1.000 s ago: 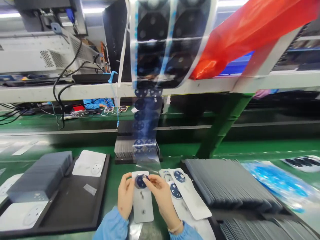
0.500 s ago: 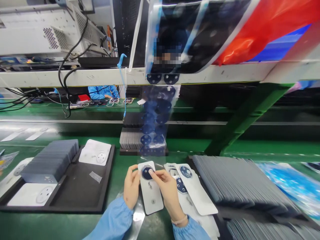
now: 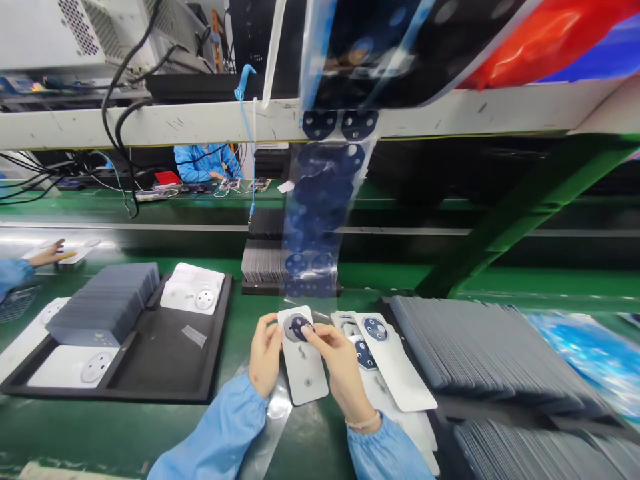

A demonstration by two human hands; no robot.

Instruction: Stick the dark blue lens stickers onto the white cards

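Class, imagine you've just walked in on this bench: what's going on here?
A person's left hand holds a white panel by its upper edge, while the right hand pinches a dark disc over the panel's round area, not fully covering it. Overlapping panels lie to the right, and a black tray to the left. At far left, another person's hand reaches in.

I have the left hand (image 3: 265, 357) posed at left, fingers bent. My right hand (image 3: 344, 367) angles far-left, thumb extended.
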